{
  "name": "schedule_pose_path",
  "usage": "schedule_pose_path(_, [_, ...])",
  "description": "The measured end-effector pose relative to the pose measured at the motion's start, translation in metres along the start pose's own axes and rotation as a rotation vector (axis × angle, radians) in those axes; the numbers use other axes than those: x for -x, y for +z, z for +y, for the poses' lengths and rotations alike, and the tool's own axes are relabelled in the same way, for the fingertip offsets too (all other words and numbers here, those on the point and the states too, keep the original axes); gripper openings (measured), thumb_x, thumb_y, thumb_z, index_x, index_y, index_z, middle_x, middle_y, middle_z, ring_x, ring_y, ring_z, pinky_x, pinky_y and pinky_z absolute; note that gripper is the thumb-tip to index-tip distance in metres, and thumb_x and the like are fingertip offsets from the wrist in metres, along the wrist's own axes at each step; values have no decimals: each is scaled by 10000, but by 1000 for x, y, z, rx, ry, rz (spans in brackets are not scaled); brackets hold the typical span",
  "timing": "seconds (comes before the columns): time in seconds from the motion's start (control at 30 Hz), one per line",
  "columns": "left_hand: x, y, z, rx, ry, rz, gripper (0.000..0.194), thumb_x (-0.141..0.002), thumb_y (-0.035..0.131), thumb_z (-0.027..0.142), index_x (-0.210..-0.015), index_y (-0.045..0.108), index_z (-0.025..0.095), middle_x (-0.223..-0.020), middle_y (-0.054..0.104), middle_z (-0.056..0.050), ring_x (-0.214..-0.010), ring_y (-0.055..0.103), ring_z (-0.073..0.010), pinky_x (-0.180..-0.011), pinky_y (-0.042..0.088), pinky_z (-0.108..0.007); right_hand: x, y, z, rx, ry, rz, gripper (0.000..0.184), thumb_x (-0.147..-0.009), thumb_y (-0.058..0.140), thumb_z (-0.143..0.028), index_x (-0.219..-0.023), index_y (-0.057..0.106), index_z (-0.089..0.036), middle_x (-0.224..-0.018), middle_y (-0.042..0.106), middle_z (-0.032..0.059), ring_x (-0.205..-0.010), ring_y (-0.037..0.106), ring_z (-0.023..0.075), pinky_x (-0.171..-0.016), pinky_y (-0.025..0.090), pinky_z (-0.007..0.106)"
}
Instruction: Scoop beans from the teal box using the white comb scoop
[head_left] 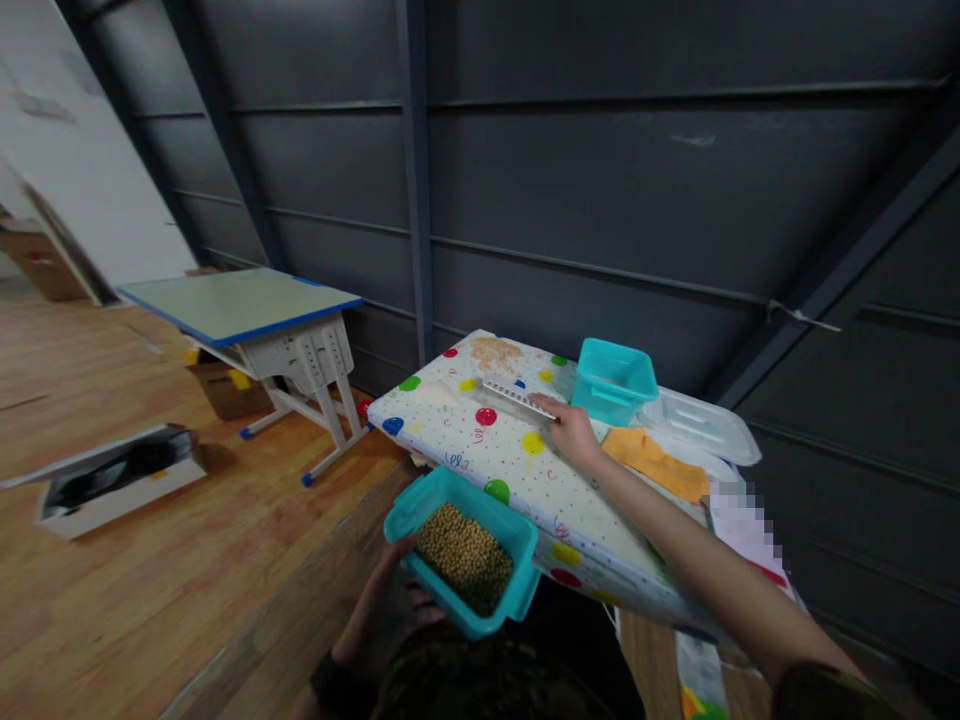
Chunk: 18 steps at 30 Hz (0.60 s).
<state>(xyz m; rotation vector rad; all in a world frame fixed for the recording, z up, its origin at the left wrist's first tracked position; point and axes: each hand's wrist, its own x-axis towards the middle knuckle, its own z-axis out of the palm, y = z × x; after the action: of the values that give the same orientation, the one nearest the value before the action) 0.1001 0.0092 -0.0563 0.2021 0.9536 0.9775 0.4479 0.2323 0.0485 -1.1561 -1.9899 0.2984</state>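
My left hand point(397, 565) grips the near left side of a teal plastic container point(525, 545), thumb by the rim and fingers beneath. The container is off the table, at its front edge, and tilted towards me. Round dried beans point(465, 550) lie inside, yellowish on top and greenish towards the near side. Over the table, my right hand point(574, 428) is closed on the near end of a flat white strip point(517, 396) with a row of holes. Left of the strip's far end is a pale whitish heap point(435, 393); a tan heap point(495, 353) lies farther back.
A second teal container point(615, 375), a clear lid point(705, 425) and an orange cloth point(656, 460) sit on the right of the balloon-patterned table point(450, 430). A dark panelled wall point(600, 200) rises behind. To the left are a desk point(247, 300) and an open white box point(120, 490).
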Motion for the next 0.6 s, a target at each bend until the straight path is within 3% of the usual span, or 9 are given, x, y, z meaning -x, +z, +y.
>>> schedule_pose_path(0.13, [-3,12,2,-44,49,66,985,-867,894,634,-1686,482,276,-1521,758,-215,-1261,826,-475,-1030,670,-579,-6,1,2,80,30,-9,760,-739,548,94,-1301,923,-254,-1398,853,46,-1386,797,303,-1306,565,532])
schedule_pose_path(0.3, [1,20,3,-5,42,98,1018,-867,890,586,-1730,432,300,-1561,726,-218,-1278,816,-478,-1078,639,-616,14,-2,-4,98,-67,-93,801,-729,566,88,-1342,909,-297,-1431,841,19,-1416,778,289,-1323,546,534])
schedule_pose_path(0.43, [8,22,3,20,70,46,1112,-812,965,570,-1744,402,348,-1495,754,-188,-1226,829,-447,-1076,628,-583,23,-9,-9,75,-41,-60,844,-742,515,85,-1400,886,-292,-1481,815,5,-1449,752,267,-1329,536,498])
schedule_pose_path(0.6, [0,16,1,16,53,66,944,-858,923,567,-1651,467,335,-1359,798,-159,-1171,837,-438,-1000,627,-534,24,-10,-14,120,24,-1,824,-767,495,85,-1426,872,-236,-1493,808,36,-1463,743,275,-1329,536,496])
